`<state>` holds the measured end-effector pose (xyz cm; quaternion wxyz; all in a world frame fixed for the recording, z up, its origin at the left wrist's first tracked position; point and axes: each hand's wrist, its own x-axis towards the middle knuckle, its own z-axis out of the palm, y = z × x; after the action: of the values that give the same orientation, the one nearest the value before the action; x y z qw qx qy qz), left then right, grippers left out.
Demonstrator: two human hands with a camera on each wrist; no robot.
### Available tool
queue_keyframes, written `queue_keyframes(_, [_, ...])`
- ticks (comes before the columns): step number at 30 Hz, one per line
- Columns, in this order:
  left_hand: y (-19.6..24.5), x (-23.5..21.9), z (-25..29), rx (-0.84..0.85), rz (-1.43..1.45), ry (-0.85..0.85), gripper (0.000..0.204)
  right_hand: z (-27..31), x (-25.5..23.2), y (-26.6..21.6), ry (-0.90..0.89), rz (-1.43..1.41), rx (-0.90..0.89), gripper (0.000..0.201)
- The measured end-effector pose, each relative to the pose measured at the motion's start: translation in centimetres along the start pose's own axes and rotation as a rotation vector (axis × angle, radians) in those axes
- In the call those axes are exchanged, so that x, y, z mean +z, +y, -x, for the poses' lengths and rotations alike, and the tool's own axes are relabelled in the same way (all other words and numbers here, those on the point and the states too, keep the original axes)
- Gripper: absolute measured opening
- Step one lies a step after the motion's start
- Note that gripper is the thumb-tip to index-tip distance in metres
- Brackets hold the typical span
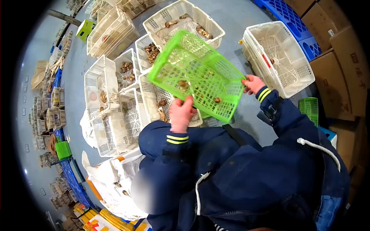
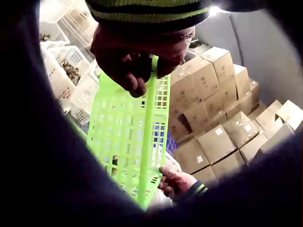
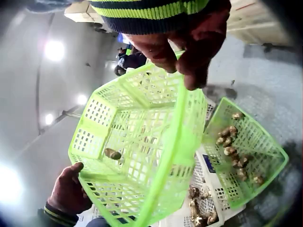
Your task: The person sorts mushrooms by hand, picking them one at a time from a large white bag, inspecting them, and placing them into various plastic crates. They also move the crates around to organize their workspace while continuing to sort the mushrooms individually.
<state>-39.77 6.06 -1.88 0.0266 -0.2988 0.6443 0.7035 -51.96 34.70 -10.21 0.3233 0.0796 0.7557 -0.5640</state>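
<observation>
Both hands hold a light-green plastic basket (image 1: 163, 54) with lattice walls, tilted in the air above the white crates. My left hand (image 1: 182, 114) grips its near rim, thumb and fingers around the edge. At the basket's right end my right hand (image 1: 253, 84) pinches the rim, as the right wrist view also shows. A brown mushroom (image 3: 112, 153) lies inside the raised basket in that view. Below it, a second green basket (image 3: 279, 156) holds several mushrooms (image 3: 230, 151). More mushrooms (image 1: 162, 102) lie in a white crate partly hidden beneath the raised basket.
White lattice crates (image 1: 101, 63), some with mushrooms, stand on the floor ahead and left. Another white crate stack (image 1: 250, 48) is at right, near a blue pallet (image 1: 287, 17) and cardboard boxes (image 1: 335, 84). A white bag (image 1: 111, 173) with mushrooms lies at my left.
</observation>
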Motion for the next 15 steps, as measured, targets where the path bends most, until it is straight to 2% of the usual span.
queue_keyframes(2, [-1.9, 1.3, -0.7, -0.038, 0.02, -0.069, 0.02, -0.3, -0.9, 3.4, 0.012, -0.195, 0.107, 0.032])
queue_keyframes(3, [-2.2, 1.7, -0.7, -0.042, 0.015, -0.078, 0.02, -0.3, -1.4, 5.1, -0.008, -0.2, 0.156, 0.029])
queue_keyframes(5, [-2.0, 2.8, -1.0, -0.124, 0.001, -0.19, 0.022, -1.0, -2.4, 9.4, 0.037, -0.299, 0.099, 0.024])
queue_keyframes(6, [-2.3, 3.3, -1.3, -0.16, -0.084, -0.21, 0.025, -0.1, -2.7, 9.3, 0.104, -0.265, 0.074, 0.02])
queue_keyframes(7, [-2.6, 3.2, -1.5, -0.101, -0.145, -0.263, 0.029, -0.4, -3.5, 10.4, 0.192, -0.334, 0.15, 0.02])
queue_keyframes(9, [-2.7, 2.3, -1.6, -0.041, -0.129, -0.19, 0.031, -0.2, -4.9, 13.0, 0.334, -0.416, 0.107, 0.02])
queue_keyframes(10, [-2.2, 1.8, -1.5, -0.066, -0.127, -0.134, 0.033, -1.5, -6.3, 16.5, 0.418, -0.408, 0.087, 0.02])
queue_keyframes(11, [-2.4, 0.9, -1.7, -0.093, -0.046, -0.133, 0.031, -2.6, -7.4, 19.5, 0.499, -0.399, 0.066, 0.02])
queue_keyframes(13, [-1.7, -0.4, -1.4, -0.084, 0.021, -0.161, 0.032, -2.7, -8.2, 22.0, 0.637, -0.462, 0.097, 0.021])
queue_keyframes(15, [-0.7, -0.6, -1.0, -0.096, 0.049, -0.11, 0.032, -3.9, -8.1, 23.9, 0.677, -0.269, 0.08, 0.024])
